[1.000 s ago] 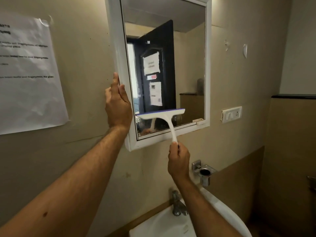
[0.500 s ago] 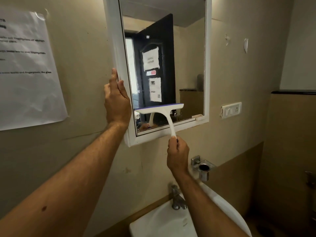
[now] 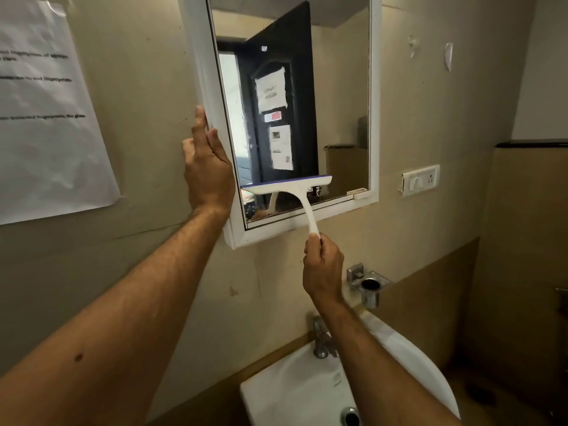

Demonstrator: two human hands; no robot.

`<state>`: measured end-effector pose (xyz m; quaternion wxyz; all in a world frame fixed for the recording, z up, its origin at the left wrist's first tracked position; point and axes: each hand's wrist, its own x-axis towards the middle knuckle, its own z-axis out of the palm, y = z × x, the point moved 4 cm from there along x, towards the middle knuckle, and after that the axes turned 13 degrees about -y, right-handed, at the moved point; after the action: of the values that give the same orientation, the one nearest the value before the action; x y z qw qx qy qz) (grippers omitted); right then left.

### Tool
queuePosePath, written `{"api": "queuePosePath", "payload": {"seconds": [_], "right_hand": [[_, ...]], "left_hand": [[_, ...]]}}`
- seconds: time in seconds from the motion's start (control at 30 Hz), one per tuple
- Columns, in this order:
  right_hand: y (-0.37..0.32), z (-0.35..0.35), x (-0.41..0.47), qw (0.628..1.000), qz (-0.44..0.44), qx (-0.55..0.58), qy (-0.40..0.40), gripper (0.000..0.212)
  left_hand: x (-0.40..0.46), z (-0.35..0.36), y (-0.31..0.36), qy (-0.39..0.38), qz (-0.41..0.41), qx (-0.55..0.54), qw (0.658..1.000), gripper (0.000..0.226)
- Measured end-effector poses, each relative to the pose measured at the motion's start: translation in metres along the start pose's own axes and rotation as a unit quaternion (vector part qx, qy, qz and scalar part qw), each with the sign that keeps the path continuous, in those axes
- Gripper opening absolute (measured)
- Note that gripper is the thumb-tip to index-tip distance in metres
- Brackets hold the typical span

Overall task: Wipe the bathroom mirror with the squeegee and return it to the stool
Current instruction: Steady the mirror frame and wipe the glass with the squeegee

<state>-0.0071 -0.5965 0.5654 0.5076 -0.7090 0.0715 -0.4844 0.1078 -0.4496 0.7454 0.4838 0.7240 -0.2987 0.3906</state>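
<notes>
We have the squeegee (image 3: pixel 287 187) pressed to the mirror (image 3: pixel 332 96) low in the centre of the frame, its blue-edged blade lying nearly level across the lower left part of the glass, just above the bottom of the white frame. Its white handle curves down over that frame into our right hand (image 3: pixel 322 267), whose fingers (image 3: pixel 313 245) are clenched around the handle's end. Our left hand (image 3: pixel 207 167) lies flat along the mirror's left edge, fingers straight and grasping nothing, seemingly steadying the cabinet door.

We judge the wiping step to be in hand, with the blade near the bottom of a stroke. The next move probably calls for finishing this pass to the lower frame, then lifting the blade and resetting it high on the glass further right, keeping even pressure.

Below, at the bottom centre, sit the sink (image 3: pixel 276 392) and tap (image 3: pixel 321 341); a paper notice (image 3: pixel 46 118) hangs at upper left, a switch plate (image 3: pixel 420 180) at right. The stool is not in view.
</notes>
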Motion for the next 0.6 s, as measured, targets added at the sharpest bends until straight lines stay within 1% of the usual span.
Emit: {"api": "queuePosePath", "payload": {"seconds": [0.07,0.23,0.37,0.5,0.6], "right_hand": [[0.013,-0.001,-0.013,1.0,0.009,-0.007,-0.005,0.04],[0.041,-0.009,-0.032,0.999,0.022,-0.022,-0.02,0.048],[0.021,-0.01,-0.013,0.999,-0.001,-0.026,-0.021,0.046],[0.009,-0.003,-0.001,1.0,0.001,-0.012,-0.012,0.032],[0.016,0.001,-0.012,1.0,0.001,-0.001,-0.008,0.038]], "left_hand": [[0.0,0.0,0.0,-0.002,0.002,-0.002,1.0,0.045],[-0.001,0.001,0.0,0.0,0.005,-0.007,1.0,0.045],[-0.001,0.002,-0.001,-0.002,-0.001,-0.01,1.0,0.045],[-0.001,0.001,-0.002,-0.011,0.001,-0.005,1.0,0.045],[-0.002,0.002,-0.003,-0.018,-0.004,-0.003,1.0,0.046]]}}
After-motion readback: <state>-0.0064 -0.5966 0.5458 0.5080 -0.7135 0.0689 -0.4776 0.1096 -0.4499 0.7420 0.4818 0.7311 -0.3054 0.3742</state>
